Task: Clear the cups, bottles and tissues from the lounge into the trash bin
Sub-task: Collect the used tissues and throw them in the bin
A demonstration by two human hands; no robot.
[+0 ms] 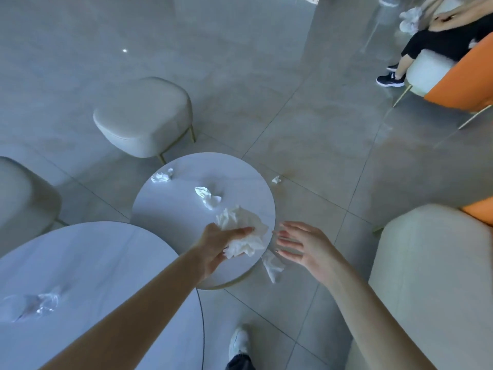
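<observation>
Tissue [273, 265] beside the table [173, 217] edge lies just below the open right grip [301, 247], nearer to it than the left grip [218, 244], which holds a crumpled wad [245, 233].

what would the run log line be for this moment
left hand: grips tissue wad | right hand: open, beside wad | small round table: two crumpled tissues | loose tissue: by table rim

The tissues [208, 197] are white. Both round benches [170, 209] are pale blue-white with faint marbling. The floor [266, 76] is grey tile with thin dark lines. The stools [144, 116] are beige on gold legs. The chair [458, 84] at upper right is orange.
</observation>
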